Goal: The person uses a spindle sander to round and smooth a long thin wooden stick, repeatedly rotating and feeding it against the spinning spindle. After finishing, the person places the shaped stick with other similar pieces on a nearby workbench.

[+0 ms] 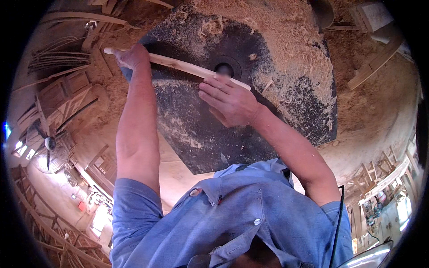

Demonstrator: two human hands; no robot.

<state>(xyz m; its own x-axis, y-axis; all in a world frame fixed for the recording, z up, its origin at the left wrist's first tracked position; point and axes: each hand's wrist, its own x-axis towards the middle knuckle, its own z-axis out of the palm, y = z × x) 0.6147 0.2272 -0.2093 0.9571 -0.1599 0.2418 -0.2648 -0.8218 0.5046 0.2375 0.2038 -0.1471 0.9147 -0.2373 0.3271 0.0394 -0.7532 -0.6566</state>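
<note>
Head view: a wood stick (pixel 178 64) is gripped at one end by the left hand (pixel 134 57); near the other, the right hand's (pixel 232 102) fingers are laid together, clamped or not can't be told. It is held across a dark table (pixel 192 129), beside a round hole (pixel 222 67). Its edge is probably being shaped; next, slow sliding is needed.

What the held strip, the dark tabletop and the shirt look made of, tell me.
Strip: wood, apparently bare, from its pale tan colour and brownish streaks. Tabletop: perhaps metal or painted board, dull; dark scuffed patches leave it open. Shirt: matte woven cloth, likely cotton, by its faded blue, creases and seams.
</note>
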